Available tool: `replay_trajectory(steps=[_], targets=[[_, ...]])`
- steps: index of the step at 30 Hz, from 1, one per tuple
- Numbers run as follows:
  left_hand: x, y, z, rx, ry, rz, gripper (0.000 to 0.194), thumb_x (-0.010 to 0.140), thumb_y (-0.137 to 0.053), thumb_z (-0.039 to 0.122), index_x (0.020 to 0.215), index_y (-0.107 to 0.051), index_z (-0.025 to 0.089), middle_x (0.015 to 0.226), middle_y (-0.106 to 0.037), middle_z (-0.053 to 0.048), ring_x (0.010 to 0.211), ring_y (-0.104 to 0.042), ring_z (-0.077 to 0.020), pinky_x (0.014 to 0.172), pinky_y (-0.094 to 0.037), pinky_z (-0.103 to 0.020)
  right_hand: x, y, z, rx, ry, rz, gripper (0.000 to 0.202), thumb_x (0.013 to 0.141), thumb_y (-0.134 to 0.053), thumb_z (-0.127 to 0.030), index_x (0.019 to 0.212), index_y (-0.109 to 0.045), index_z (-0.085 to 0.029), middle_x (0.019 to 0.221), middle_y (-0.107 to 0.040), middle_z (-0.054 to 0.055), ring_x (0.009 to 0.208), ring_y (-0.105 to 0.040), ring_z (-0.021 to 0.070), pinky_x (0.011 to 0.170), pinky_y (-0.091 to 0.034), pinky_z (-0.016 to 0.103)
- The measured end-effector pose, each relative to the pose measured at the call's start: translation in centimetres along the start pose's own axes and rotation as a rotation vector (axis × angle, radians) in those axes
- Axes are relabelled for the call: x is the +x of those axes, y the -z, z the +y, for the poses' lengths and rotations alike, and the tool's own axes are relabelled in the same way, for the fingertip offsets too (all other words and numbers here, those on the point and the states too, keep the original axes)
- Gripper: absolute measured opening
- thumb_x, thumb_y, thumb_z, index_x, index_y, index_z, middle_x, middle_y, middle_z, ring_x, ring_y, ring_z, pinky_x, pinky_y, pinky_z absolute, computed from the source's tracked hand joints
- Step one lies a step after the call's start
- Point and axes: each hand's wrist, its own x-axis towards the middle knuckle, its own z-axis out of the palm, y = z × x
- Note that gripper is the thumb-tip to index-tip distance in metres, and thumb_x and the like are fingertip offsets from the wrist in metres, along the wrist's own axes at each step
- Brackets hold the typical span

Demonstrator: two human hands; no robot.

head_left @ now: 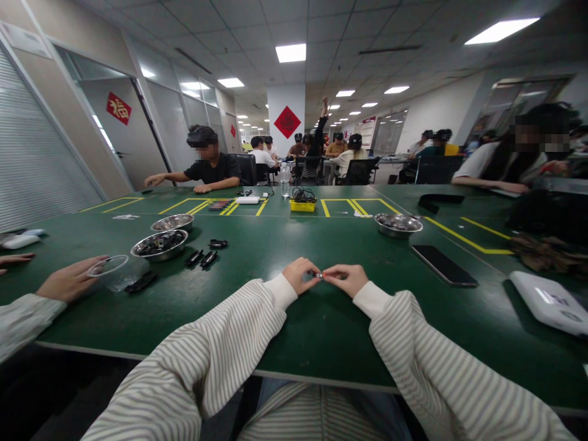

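Tray (302,207), yellow, w/ black cables (304,195) heaped on top, = ref pt; it sits on the far part of the green table (239,318). Sides as wearer sees 'em; "near" = toward wearer.

Small part (318,275) is on tray's near side, slightly R of it, held up btwn both hands. L hand (301,275) pinches one end w/ thumb & fingertips; R hand (348,280) pinches the other, bit of orange at its tips. So both grasping same pc, fingertips v. close. Part looks shiny, too small to ID.

Water bottle (285,180) stands just L of tray; white object (248,200) lies farther L. Near-L of tray: front steel bowl (160,255) w/ dark pcs, rear steel bowl (188,226) just behind it. Also near-L, btwn tray & wearer's L sleeve (229,331): 3 black parts (209,260) grouped on tabletop.

Well near-L of tray, co-worker's hand (71,278) is at a clear plastic cup (118,272); another black part (141,282) beside cup.

Near-R of tray: third steel bowl (399,233) w/ contents, unclear what; phone (443,265) nearer still, dark screen up; white device (551,300) farthest R. Far-L beyond tray: seated person (214,165) in black top w/ headset, arm on table.
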Motion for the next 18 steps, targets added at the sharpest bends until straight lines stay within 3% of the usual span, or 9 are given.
replay_trajectory(steps=[6,12,18], targets=[[-0.09,-0.11,0.17,-0.022,0.035,-0.031,0.018,0.071,-0.049,0.030,0.081,-0.053,0.015,0.068,-0.054,-0.001,0.065,-0.047,-0.0099,0.063,-0.040,-0.021,-0.11,-0.03,-0.18,0.088,-0.067,-0.016,0.019,0.060,-0.059,-0.029,0.070,-0.062,-0.013,0.065,-0.065,0.006,0.057,-0.060,0.0148,0.056,-0.050,0.024],[-0.29,-0.05,0.20,0.022,-0.038,-0.069,0.022,0.075,-0.043,0.027,0.092,-0.052,0.017,0.080,-0.056,-0.003,0.075,-0.049,-0.0112,0.070,-0.040,-0.023,0.02,-0.29,-0.13,0.153,-0.125,-0.022,0.020,0.058,-0.059,-0.030,0.069,-0.062,-0.013,0.064,-0.064,0.005,0.055,-0.059,0.0144,0.055,-0.050,0.025],[-0.17,-0.48,-0.49,0.071,-0.074,-0.067,0.021,0.076,-0.041,0.027,0.091,-0.055,0.018,0.079,-0.056,-0.003,0.076,-0.049,-0.0107,0.070,-0.041,-0.021,0.21,-0.32,0.03,0.031,-0.120,-0.007,0.017,0.059,-0.059,-0.030,0.063,-0.060,-0.013,0.056,-0.061,0.004,0.050,-0.056,0.0122,0.051,-0.047,0.023]])
